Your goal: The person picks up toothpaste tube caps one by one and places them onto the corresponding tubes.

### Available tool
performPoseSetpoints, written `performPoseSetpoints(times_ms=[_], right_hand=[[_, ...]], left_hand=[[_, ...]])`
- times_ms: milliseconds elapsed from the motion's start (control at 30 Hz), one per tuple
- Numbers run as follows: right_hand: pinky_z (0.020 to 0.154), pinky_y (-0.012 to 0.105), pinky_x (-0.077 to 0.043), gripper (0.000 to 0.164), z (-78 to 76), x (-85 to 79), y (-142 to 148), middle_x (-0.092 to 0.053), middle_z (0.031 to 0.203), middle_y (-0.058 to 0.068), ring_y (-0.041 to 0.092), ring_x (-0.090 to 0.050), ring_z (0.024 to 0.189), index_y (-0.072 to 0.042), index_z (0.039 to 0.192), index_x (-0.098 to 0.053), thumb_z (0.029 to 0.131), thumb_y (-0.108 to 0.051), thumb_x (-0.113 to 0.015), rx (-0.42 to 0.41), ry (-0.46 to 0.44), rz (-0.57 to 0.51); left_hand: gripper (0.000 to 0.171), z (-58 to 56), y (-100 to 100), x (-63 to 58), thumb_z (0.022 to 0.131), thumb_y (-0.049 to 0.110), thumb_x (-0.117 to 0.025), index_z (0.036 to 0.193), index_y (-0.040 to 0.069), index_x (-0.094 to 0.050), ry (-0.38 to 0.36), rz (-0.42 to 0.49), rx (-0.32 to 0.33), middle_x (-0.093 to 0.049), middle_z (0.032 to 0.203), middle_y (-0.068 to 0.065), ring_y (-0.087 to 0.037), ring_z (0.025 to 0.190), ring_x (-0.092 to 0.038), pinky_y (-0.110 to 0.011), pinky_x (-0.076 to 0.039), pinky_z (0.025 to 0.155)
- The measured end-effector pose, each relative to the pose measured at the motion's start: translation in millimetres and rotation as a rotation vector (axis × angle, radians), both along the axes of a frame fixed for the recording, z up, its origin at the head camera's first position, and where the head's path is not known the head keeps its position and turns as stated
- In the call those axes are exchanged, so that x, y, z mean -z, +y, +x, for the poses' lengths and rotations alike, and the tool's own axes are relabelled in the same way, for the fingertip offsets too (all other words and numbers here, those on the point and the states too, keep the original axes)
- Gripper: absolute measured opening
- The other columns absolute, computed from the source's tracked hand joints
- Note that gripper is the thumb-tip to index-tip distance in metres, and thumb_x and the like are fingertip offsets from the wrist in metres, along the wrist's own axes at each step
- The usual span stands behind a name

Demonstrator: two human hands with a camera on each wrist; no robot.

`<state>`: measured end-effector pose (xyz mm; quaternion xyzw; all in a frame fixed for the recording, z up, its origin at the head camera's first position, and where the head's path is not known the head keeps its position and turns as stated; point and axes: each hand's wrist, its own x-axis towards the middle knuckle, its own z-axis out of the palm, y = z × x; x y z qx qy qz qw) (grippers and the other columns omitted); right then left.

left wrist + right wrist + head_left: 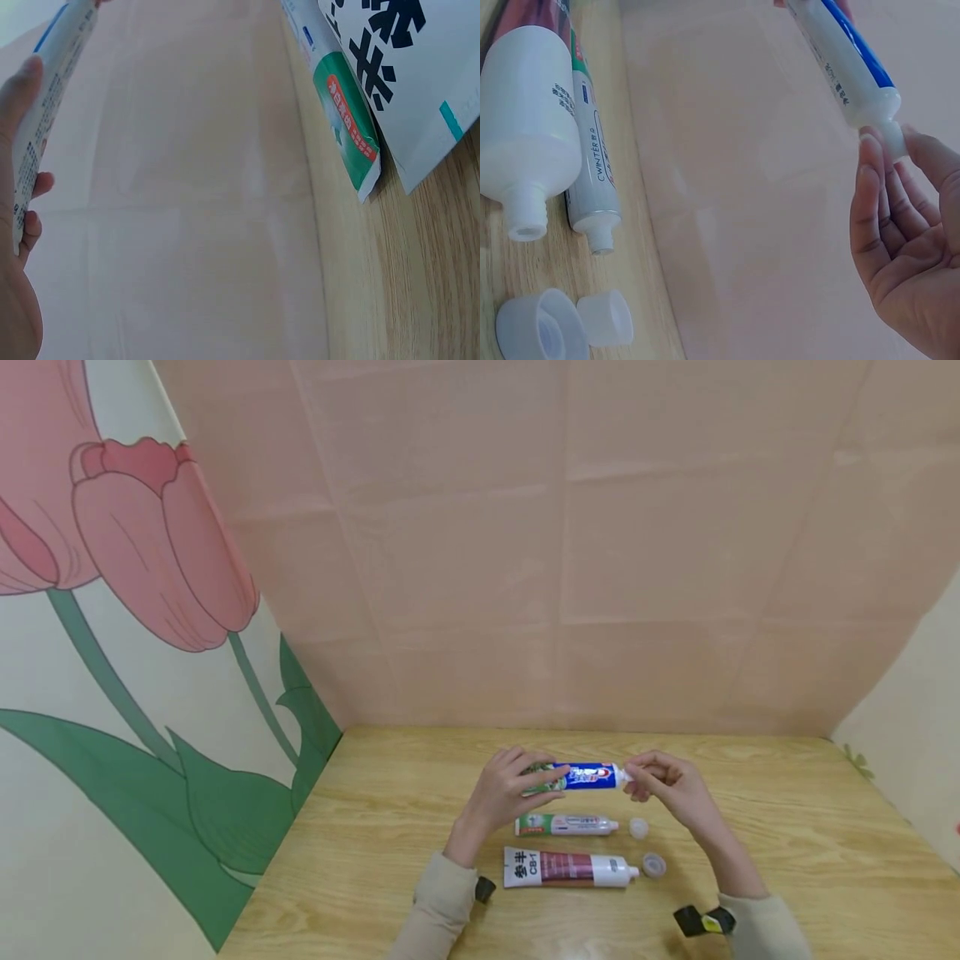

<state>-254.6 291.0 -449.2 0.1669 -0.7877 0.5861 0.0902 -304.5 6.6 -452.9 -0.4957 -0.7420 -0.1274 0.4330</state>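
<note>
Two-handed hold: left grip (504, 787) holds the blue tube (592, 776), right grip (681, 789) pinches its white cap (894, 141), all above the desk (360, 843). Step looks like turning the cap, on or off unclear; next move calls for a steady tube.

Head view: soft, even light; pale sheen on table (582, 931), lower centre. 2 wrist views: dimmer, backdrop (202, 135) hazy, low-contrast.

You can read "参半" and "CB-1" on the white-and-maroon tube (567, 867), "CWINTER" on the green-and-white tube (594, 161).
</note>
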Motion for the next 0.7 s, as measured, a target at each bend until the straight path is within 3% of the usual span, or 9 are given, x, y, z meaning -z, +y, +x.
performPoseSetpoints(times_ms=[267,467,700], right_hand=[[0.056,0.032,-0.054,0.023,1.9,-3.0,-3.8,-0.067,0.071,0.010,0.026,-0.063,0.061,0.004,0.101,-0.059,0.094,-0.017,-0.054,0.014,0.017,0.000],[0.062,0.032,-0.055,0.018,2.4,-4.0,3.1,-0.067,0.083,0.015,0.022,-0.065,0.071,0.004,0.109,-0.056,0.095,-0.005,-0.050,-0.155,0.089,0.018],[0.074,0.032,-0.056,0.027,3.3,-5.6,7.3,-0.068,0.098,0.008,0.018,-0.067,0.087,0.002,0.119,-0.051,0.092,-0.003,-0.053,-0.289,0.073,0.004]], left_hand=[[0.034,0.7,-1.9,-2.3,0.081,0.044,-0.067,0.111,0.028,-0.067,0.001,0.033,0.036,-0.064,0.108,0.007,-0.005,0.093,-0.055,-0.014,-0.043,0.082],[0.034,1.5,-3.8,-5.2,0.079,0.042,-0.069,0.109,0.026,-0.068,-0.007,0.049,0.051,-0.065,0.107,0.005,-0.005,0.093,-0.056,-0.016,-0.044,0.086],[0.037,1.3,-4.9,-6.5,0.074,0.038,-0.075,0.107,0.024,-0.069,-0.012,0.075,0.080,-0.066,0.105,0.004,-0.006,0.093,-0.057,-0.017,-0.045,0.086]])
